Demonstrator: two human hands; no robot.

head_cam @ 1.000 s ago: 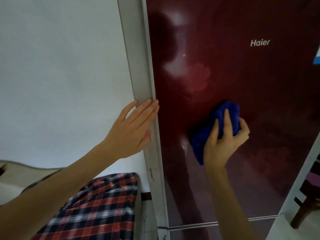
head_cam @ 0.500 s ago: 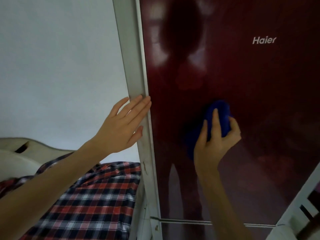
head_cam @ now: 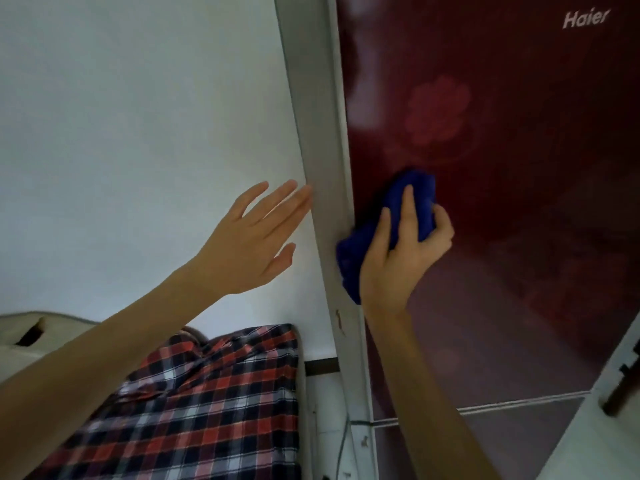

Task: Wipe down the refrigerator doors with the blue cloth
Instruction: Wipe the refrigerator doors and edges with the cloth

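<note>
The dark red refrigerator door point(head_cam: 519, 168) fills the right half of the view, glossy, with a faint flower print and a white logo at top right. My right hand point(head_cam: 405, 258) grips a bunched blue cloth point(head_cam: 419, 199) and presses it against the door at its left edge. The cloth's lower end hangs over the grey side of the refrigerator point(head_cam: 322, 168). My left hand point(head_cam: 256, 237) has its fingers straight and spread, with the fingertips at the grey side panel. It holds nothing.
A white wall point(head_cam: 138, 133) lies left of the refrigerator. A red, white and dark plaid cloth point(head_cam: 207, 410) lies below on a pale surface. A seam point(head_cam: 519, 401) separates the upper door from the lower one. Dark furniture legs point(head_cam: 623, 386) show at the far right.
My right hand has slid the blue cloth leftward to the door's left edge. My left hand has drawn slightly back along the grey side. The view has shifted left.
</note>
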